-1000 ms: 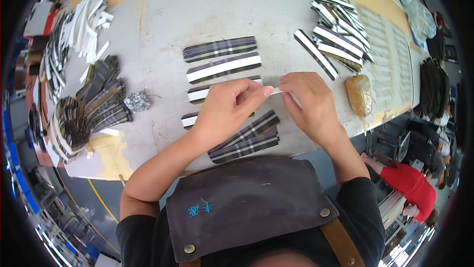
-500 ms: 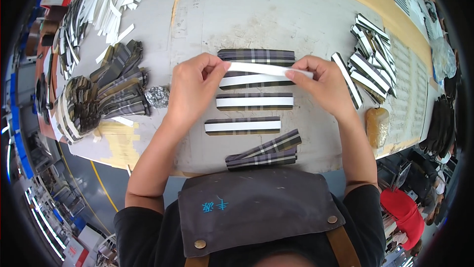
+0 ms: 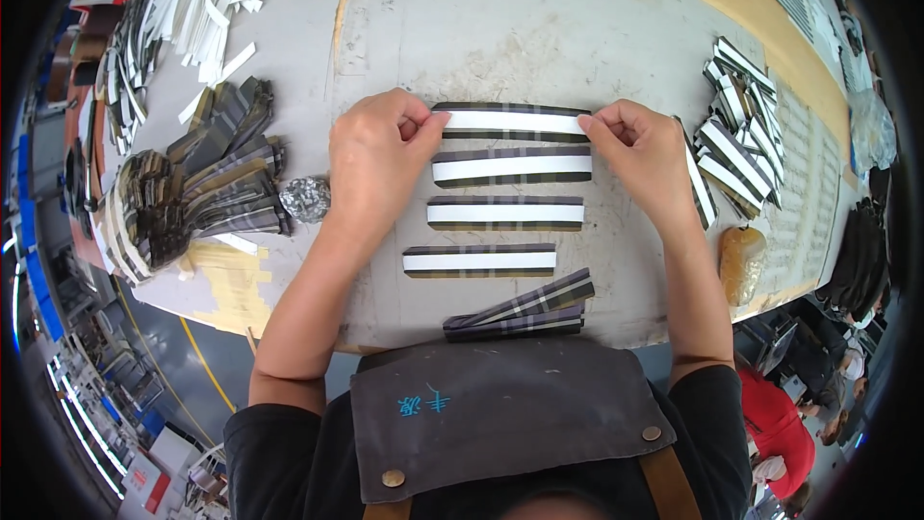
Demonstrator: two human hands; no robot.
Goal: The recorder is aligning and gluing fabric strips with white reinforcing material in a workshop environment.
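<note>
The grey worktop (image 3: 539, 29) fills most of the view, scuffed and bordered with tan along its far edge. Take the row of plaid strips in the middle as the landmark: four dark checked strips, each with a white band along its length, lie flat and parallel, one below another, slightly apart.

Left of that row sits a big heap of plaid pieces (image 3: 192, 198), fanned and overlapping, and beyond it, toward the far left corner, a loose pile of white strips (image 3: 207, 0). Right of the row is a stack of finished strips (image 3: 736, 126), lying askew on each other. Just nearer the person than the row lies a small bundle of plain plaid strips (image 3: 525, 313), without white bands, angled a little. Right of the row, near the worktop's near edge, lies a brown oval lump (image 3: 741, 260). Between the left heap and the row rests a small crumpled foil ball (image 3: 306, 198).

The top strip (image 3: 510, 122) is the farthest of the row. The left hand (image 3: 375, 169) pinches its left end between thumb and fingertips; the right hand (image 3: 640, 154) pinches its right end the same way. Both hands are closed narrowly on it, with the strip stretched straight between them, low on the worktop.
</note>
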